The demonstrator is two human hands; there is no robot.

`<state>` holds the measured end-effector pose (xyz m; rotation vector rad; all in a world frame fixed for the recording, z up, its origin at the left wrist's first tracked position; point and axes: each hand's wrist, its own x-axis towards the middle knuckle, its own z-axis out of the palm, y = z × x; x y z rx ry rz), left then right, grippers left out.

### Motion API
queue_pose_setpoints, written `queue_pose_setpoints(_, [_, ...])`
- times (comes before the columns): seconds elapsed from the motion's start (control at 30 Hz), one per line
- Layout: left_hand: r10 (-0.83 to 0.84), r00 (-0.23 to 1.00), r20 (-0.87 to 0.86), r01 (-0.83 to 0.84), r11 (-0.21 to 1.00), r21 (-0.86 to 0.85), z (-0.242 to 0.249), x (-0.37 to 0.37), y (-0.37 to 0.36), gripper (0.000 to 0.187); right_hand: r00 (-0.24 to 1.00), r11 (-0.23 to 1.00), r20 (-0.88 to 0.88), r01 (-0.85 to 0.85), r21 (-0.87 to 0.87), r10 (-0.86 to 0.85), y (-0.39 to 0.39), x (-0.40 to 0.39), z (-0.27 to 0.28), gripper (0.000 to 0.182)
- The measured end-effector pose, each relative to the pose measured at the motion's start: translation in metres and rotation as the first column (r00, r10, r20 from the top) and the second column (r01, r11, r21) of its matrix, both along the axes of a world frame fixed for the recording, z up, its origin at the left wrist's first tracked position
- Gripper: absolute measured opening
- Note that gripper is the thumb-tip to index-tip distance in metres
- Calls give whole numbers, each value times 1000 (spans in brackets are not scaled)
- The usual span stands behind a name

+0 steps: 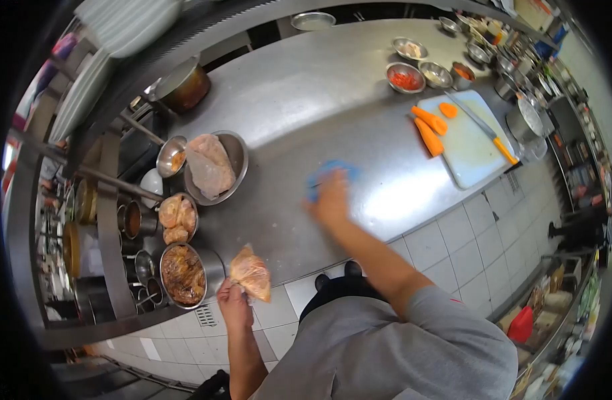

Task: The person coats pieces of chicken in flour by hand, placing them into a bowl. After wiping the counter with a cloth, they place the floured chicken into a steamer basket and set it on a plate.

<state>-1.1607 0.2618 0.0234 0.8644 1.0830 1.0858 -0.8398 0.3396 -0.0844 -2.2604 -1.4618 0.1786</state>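
My left hand (234, 303) is closed around the gathered neck of a clear plastic bag (251, 272) with orange-pink food inside, held by the counter's near edge. Out over the steel counter, my right hand (333, 200) presses on a blue cloth (329, 175); both are smeared by motion. Left of the bag stands a deep metal pot (183, 275) of brown, saucy food. Beyond it are a bowl of raw-looking meat pieces (177, 218) and a wide metal bowl (241, 157) with a large pale frozen-looking block (211, 167).
At the right, a white cutting board (476, 160) carries carrots (429, 137) and a knife (483, 130) with an orange handle. Small metal bowls, one with chopped red pieces (405, 80), stand behind it. A large pot (181, 85) and shelving line the left side.
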Motion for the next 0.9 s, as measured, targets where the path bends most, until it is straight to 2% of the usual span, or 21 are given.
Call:
queue_pose_setpoints(0.03, [-24, 1000, -3, 23, 1000, -15, 8, 5, 5, 24, 979, 978, 6, -205, 35, 205, 0, -45, -15, 88])
queue_pose_setpoints(0.07, [12, 1000, 2, -12, 1000, -5, 21, 12, 14, 26, 876, 876, -71, -467, 124, 477, -9, -82, -18, 76])
queue_pose_setpoints(0.1, [47, 999, 13, -47, 999, 11, 28, 16, 21, 27, 688, 709, -194, -701, 73, 700, -21, -105, 18, 71])
queue_pose_setpoints(0.13, [16, 999, 27, -17, 1000, 26, 27, 15, 28, 29, 591, 621, -200, -768, 159, 782, -34, -144, -11, 63])
queue_pose_setpoints(0.2, [2, 999, 49, -3, 1000, 21, 24, 20, 41, 29, 468, 509, -243, -849, 145, 850, -73, -154, 4, 56])
queue_pose_setpoints(0.3, [-40, 998, 58, 40, 999, 9, 7, 22, 48, 30, 576, 609, -231, -786, 105, 784, -104, -64, 4, 55])
queue_pose_setpoints(0.37, [21, 999, 26, -20, 998, -57, 5, 32, 44, 32, 763, 772, -120, -628, 97, 636, -117, 15, -1, 57])
queue_pose_setpoints(0.4, [-10, 999, 44, 12, 999, -49, 1, 39, 40, 32, 784, 790, -101, -606, 92, 613, -123, 50, -4, 57])
queue_pose_setpoints(0.47, [-27, 999, 43, 30, 996, -84, -5, 52, 31, 31, 930, 926, -33, -360, 111, 366, -131, 104, -4, 61])
queue_pose_setpoints(0.5, [-43, 998, 52, 46, 997, -59, -7, 61, 28, 31, 936, 929, -15, -347, 131, 352, -131, 117, 1, 61])
queue_pose_setpoints(0.57, [-195, 977, 86, 202, 975, -87, -13, 92, 19, 29, 930, 935, -101, -351, 49, 354, -126, 134, 6, 64])
queue_pose_setpoints(0.6, [-187, 981, 55, 191, 979, -73, 4, 129, 7, 26, 938, 948, -143, -305, 86, 315, -130, 129, 23, 69])
queue_pose_setpoints(0.67, [-230, 973, 33, 231, 973, -8, -1, 194, -7, 25, 793, 833, -304, -415, 366, 528, -151, 138, 81, 69])
queue_pose_setpoints(0.7, [-262, 965, 4, 261, 965, 31, -2, 230, -18, 25, 800, 832, -291, -408, 376, 524, -167, 153, 103, 69])
queue_pose_setpoints(0.77, [-330, 944, 20, 330, 944, 9, 18, 316, -45, 24, 643, 599, 77, -745, 293, 762, -196, 197, 134, 60])
queue_pose_setpoints(0.8, [-374, 924, 78, 378, 924, -52, 20, 355, -57, 24, 659, 610, 92, -733, 303, 746, -209, 226, 130, 60])
queue_pose_setpoints(0.83, [-417, 900, 127, 431, 895, -116, 20, 387, -65, 24, 716, 630, 135, -675, 384, 685, -225, 255, 123, 53])
queue_pose_setpoints(0.87, [-445, 889, 108, 455, 884, -105, 16, 414, -70, 24, 772, 641, 167, -610, 466, 613, -241, 279, 114, 45])
queue_pose_setpoints(0.9, [-576, 813, 83, 582, 806, -113, 10, 443, -73, 24, 788, 649, 171, -591, 479, 591, -258, 305, 114, 45])
